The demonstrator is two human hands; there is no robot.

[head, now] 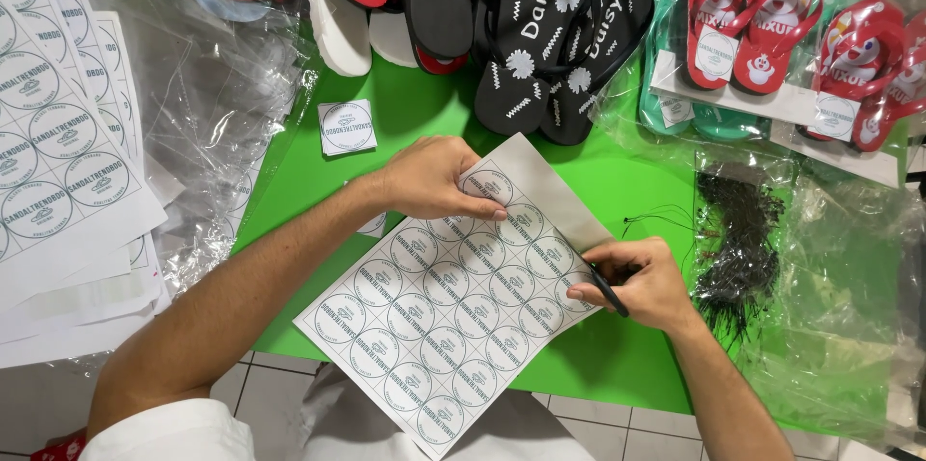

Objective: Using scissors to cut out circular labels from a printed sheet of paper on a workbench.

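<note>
Here, at frame centre, the left hand [429, 178] lies loosely curled, fingertips pressing the sticker sheet [453, 311] onto the green table [617, 181]. The right hand [641, 283], at the sheet's right edge, is pinched around a thin black tool [608, 291].

left hand [429, 176] pressing label sheet [453, 302], right hand [641, 283] gripping pen [608, 289]
</note>
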